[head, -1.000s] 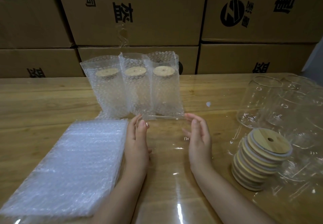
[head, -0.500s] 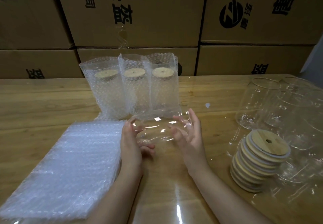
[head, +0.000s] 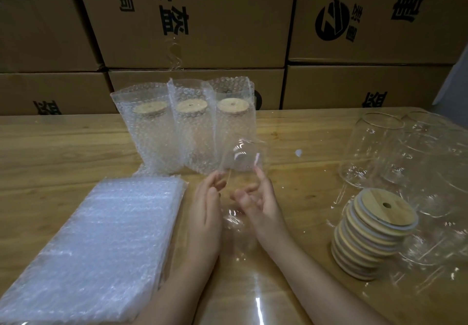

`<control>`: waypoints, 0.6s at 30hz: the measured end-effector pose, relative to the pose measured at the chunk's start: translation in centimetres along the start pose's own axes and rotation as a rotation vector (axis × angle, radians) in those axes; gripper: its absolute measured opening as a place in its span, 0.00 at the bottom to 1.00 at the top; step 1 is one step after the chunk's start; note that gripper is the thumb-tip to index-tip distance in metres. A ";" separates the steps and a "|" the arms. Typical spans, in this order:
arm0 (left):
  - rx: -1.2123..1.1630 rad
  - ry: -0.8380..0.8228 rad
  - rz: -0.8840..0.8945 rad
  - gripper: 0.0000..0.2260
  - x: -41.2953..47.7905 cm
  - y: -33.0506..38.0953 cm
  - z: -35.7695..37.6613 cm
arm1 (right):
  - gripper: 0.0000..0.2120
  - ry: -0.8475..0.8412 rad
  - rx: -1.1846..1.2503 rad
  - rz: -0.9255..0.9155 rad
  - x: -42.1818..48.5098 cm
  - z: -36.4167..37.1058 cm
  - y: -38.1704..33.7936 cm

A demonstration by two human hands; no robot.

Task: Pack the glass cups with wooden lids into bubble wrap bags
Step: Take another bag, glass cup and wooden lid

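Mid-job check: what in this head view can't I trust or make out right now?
Grip of left hand and right hand on the clear film: head view, film transparent, fingers blurred.
Count of empty glass cups: head view, they overlap, right edge cuts them.
Stack of bubble wrap bags: head view, bottom edge cuts it off.

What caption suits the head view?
Left hand and right hand hold a glass cup before three bagged cups; flat bags left, wooden lids right.

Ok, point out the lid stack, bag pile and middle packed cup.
lid stack (head: 379,217): head view, top lid's face.
bag pile (head: 101,236): head view, top bag's middle.
middle packed cup (head: 195,109): head view, its lid.
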State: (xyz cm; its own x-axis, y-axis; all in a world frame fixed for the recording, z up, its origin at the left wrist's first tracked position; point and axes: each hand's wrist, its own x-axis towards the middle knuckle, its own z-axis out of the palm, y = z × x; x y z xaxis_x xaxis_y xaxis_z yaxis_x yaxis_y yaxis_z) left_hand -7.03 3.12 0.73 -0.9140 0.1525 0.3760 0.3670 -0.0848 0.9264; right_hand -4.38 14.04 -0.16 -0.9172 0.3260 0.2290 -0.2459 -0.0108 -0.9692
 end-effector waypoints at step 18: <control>0.481 -0.221 0.434 0.18 -0.6 0.4 0.4 | 0.33 -0.086 -0.035 0.071 0.3 -0.4 0.0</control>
State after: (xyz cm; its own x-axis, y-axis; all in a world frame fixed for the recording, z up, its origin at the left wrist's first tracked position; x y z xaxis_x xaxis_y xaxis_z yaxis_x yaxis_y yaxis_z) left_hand -6.24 3.38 0.83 -0.6289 0.4057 0.6633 0.7748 0.2558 0.5781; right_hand -4.50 14.51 -0.14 -0.9559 0.2432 0.1648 -0.1694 0.0020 -0.9855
